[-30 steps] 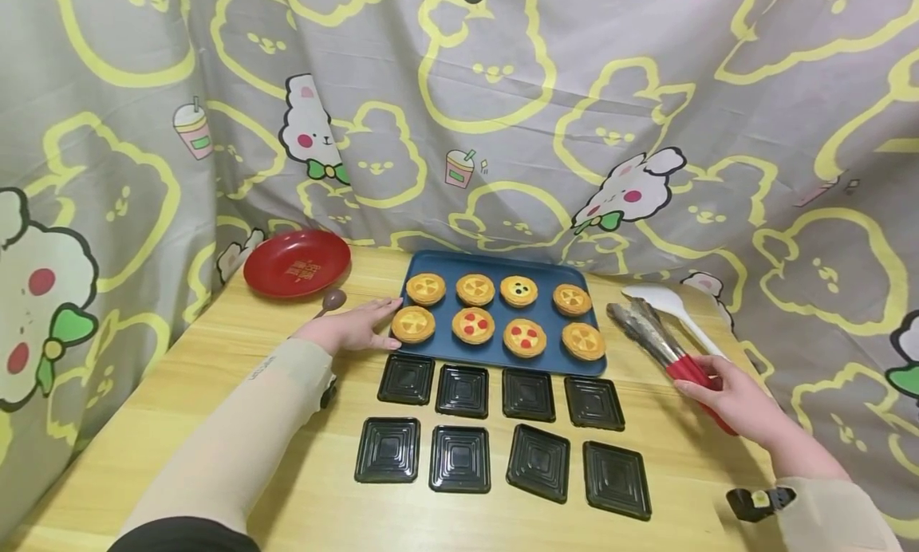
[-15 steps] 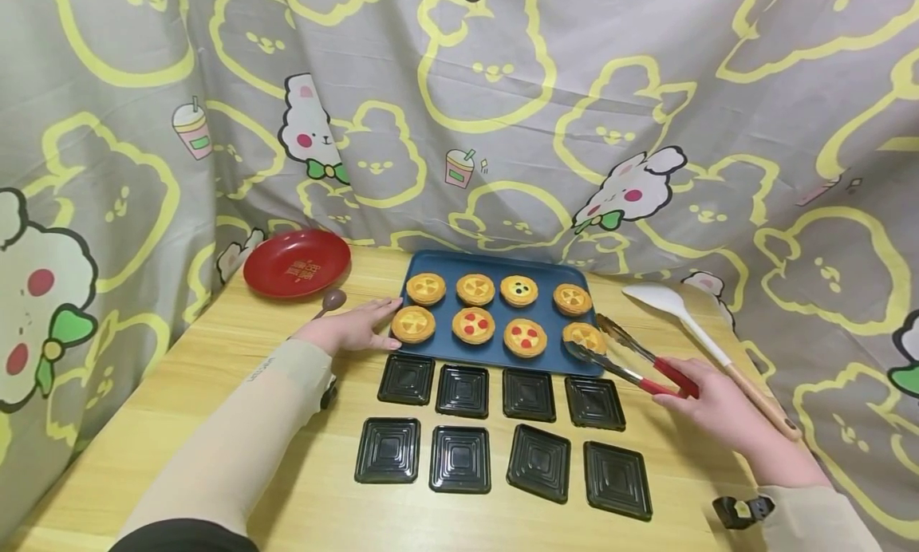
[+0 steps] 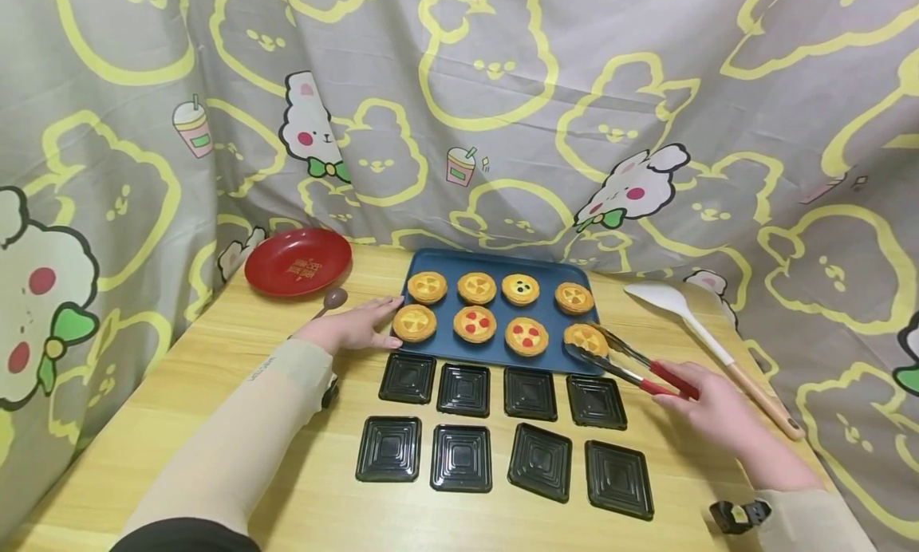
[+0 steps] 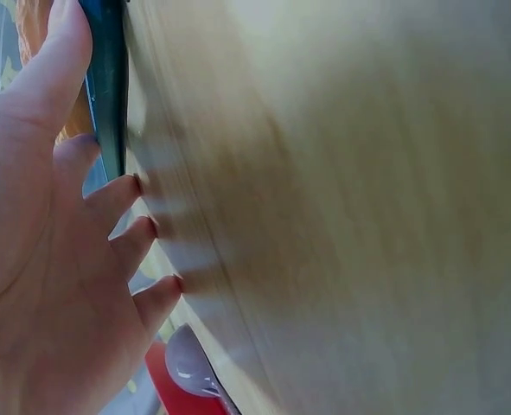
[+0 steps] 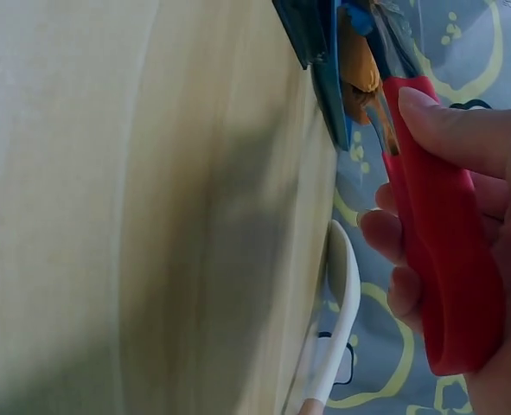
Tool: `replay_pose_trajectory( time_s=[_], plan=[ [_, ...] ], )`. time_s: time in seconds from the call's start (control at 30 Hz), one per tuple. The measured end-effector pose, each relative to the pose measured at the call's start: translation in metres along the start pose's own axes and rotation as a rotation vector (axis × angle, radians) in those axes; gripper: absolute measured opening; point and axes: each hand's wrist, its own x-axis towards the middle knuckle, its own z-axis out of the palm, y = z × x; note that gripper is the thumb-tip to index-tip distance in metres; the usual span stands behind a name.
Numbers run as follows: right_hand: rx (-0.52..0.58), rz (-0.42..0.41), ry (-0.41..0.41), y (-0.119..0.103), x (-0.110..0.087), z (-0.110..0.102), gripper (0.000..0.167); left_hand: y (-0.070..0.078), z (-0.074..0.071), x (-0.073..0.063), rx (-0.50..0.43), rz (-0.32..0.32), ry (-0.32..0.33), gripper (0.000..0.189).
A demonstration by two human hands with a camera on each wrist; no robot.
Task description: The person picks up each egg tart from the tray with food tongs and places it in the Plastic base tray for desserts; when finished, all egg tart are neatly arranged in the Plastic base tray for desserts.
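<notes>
My right hand grips the red handles of a pair of metal tongs. The tong tips straddle the egg tart at the front right of the blue tray; whether they touch it I cannot tell. Several tarts stand on the tray in two rows, among them one with dark dots and two with red pieces, such as this tart. My left hand rests at the tray's left edge, fingers extended, and its thumb lies on the tray rim in the left wrist view.
Several black square plastic trays lie in two rows in front of the blue tray. A red plate and a brown spoon are at the left. On the right lies a white ladle-like utensil with a wooden handle. A patterned curtain hangs behind.
The right hand has brought the tongs left from beside the white utensil, and they have spread around the front right tart. The left hand has stayed in place.
</notes>
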Motion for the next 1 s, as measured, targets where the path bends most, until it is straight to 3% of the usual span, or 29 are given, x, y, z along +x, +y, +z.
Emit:
replay_pose_trajectory(
  time_s=[0.23, 0.4, 0.63, 1.0],
  plan=[
    [-0.033, 0.025, 0.023, -0.008, -0.018, -0.023, 0.054, 0.000, 0.000, 0.001, -0.024, 0.012, 0.001, 0.096],
    [0.007, 0.061, -0.015, -0.018, -0.037, -0.035, 0.053, 0.001, -0.001, 0.000, -0.033, 0.017, 0.004, 0.096],
    [0.043, 0.084, -0.045, -0.019, -0.061, -0.026, 0.053, 0.001, -0.001, 0.000, -0.018, 0.026, 0.014, 0.095],
    [0.024, 0.112, -0.063, -0.020, -0.066, -0.016, 0.058, 0.000, -0.001, 0.000, -0.030, 0.014, 0.011, 0.096]
  ],
)
